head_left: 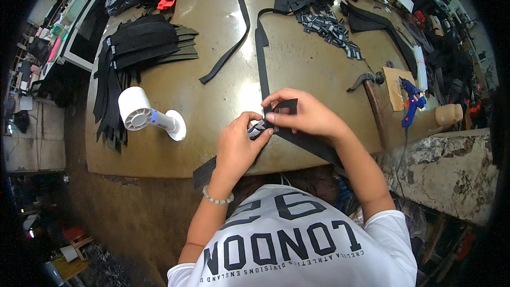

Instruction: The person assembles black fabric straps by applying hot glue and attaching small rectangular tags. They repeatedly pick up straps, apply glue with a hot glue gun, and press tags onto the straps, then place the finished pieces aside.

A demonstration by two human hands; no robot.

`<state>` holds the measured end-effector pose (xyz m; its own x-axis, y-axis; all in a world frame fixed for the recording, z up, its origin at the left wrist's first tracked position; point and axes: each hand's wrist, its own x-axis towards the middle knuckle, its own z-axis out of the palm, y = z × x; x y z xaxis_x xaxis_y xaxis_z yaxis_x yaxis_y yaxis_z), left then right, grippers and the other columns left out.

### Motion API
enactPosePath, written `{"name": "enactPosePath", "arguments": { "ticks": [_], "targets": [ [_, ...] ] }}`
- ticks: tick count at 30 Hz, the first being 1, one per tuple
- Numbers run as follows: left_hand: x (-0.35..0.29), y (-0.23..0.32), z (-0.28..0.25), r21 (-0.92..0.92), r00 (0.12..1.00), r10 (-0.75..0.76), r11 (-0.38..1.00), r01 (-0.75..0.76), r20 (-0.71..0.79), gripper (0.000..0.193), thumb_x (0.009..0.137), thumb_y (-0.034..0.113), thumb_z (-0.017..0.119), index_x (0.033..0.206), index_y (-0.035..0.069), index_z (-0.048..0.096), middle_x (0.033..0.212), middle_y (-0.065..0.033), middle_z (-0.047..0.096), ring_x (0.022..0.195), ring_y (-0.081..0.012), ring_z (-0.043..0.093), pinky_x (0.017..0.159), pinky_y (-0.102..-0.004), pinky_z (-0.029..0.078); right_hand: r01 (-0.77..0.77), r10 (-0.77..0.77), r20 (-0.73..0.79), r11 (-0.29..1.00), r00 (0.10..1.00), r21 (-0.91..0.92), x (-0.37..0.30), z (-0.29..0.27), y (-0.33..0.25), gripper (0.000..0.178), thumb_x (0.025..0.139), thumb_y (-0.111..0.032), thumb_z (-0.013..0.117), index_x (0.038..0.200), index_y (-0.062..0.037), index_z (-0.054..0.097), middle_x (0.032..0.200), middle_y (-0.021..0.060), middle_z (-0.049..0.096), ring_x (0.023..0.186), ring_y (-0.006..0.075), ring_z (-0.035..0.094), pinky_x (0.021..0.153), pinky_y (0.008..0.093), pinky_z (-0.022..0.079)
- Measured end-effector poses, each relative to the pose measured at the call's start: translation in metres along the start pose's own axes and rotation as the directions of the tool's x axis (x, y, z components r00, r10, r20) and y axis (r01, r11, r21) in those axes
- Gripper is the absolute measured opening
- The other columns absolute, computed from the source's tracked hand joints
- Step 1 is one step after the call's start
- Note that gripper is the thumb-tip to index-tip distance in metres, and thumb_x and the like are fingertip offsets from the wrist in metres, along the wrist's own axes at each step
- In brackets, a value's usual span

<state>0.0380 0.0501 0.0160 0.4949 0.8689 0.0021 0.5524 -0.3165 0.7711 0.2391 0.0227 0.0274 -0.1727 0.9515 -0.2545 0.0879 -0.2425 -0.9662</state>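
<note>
My left hand (236, 141) is closed, thumb and fingers pinching a small grey-and-black piece (257, 128) against black webbing. Close beside it, my right hand (305, 117) pinches a black webbing strap (262, 69), which runs from the far side of the table down to my fingers. A short flap of black strap stands up between the right fingers. Wider black webbing (311, 146) slants out under the right hand, and another end (204, 172) shows by my left wrist. My fingers hide how the small piece and the straps meet.
Stacked black straps (141, 40) lie left, near a white handheld fan (154, 117). A loose strap (231, 48) and many small grey pieces (332, 32) lie farther off. At right are a hammer (373, 101), a blue glue gun (410, 101) and a tan roll (449, 114).
</note>
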Motion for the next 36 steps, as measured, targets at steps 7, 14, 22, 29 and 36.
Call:
{"name": "enactPosePath", "arguments": {
  "ticks": [7,14,22,29,36],
  "targets": [
    [-0.001,0.000,-0.001,-0.020,0.997,0.075,0.997,-0.075,-0.015,0.033,0.084,0.025,0.075,0.108,0.007,0.065,0.092,-0.0155,0.067,0.082,-0.0344,0.065,0.072,-0.0415,0.051,0.232,-0.385,-0.164,0.790,0.908,-0.568,0.036,0.000,0.019,0.018,0.082,-0.014,0.076,0.089,0.0004,0.069,0.076,0.0108,0.064,0.061,0.0161,0.059,0.055,0.0327,0.047],
    [-0.006,0.002,-0.003,0.157,0.988,0.137,0.977,-0.147,0.071,0.034,0.089,0.025,0.070,0.122,0.018,0.069,0.076,-0.0116,0.053,0.066,-0.0295,0.057,0.064,-0.0403,0.047,0.033,-0.349,-0.315,0.715,0.883,-0.698,-0.001,0.004,0.006,0.020,0.083,-0.023,0.073,0.088,-0.0050,0.067,0.087,0.0142,0.069,0.073,0.0322,0.064,0.067,0.0400,0.052],
    [-0.008,0.002,0.001,0.180,0.990,0.138,0.974,-0.141,0.029,0.034,0.088,0.025,0.070,0.122,0.019,0.070,0.076,-0.0093,0.053,0.065,-0.0271,0.057,0.062,-0.0385,0.048,0.489,-0.632,0.312,0.123,0.710,-0.864,-0.039,0.000,0.042,0.037,0.078,-0.010,0.064,0.115,-0.0079,0.069,0.118,0.0018,0.065,0.094,0.0223,0.059,0.076,0.0335,0.053],
    [-0.006,0.002,-0.001,0.200,0.989,0.146,0.968,-0.151,0.037,0.035,0.089,0.026,0.070,0.123,0.019,0.069,0.076,-0.0089,0.054,0.064,-0.0266,0.058,0.061,-0.0385,0.048,0.486,-0.620,0.343,0.072,0.706,-0.871,-0.039,-0.003,0.045,0.038,0.077,-0.011,0.063,0.114,-0.0070,0.069,0.117,0.0014,0.065,0.091,0.0217,0.059,0.073,0.0327,0.053],
    [-0.005,0.006,-0.001,0.205,0.985,0.163,0.964,-0.170,0.053,0.034,0.090,0.025,0.068,0.122,0.015,0.069,0.077,-0.0101,0.056,0.066,-0.0282,0.060,0.061,-0.0388,0.048,0.409,-0.635,0.263,0.092,0.726,-0.908,-0.047,-0.008,0.052,0.040,0.078,-0.016,0.067,0.117,-0.0075,0.067,0.122,0.0050,0.064,0.099,0.0251,0.060,0.083,0.0379,0.051]
  ]
}}
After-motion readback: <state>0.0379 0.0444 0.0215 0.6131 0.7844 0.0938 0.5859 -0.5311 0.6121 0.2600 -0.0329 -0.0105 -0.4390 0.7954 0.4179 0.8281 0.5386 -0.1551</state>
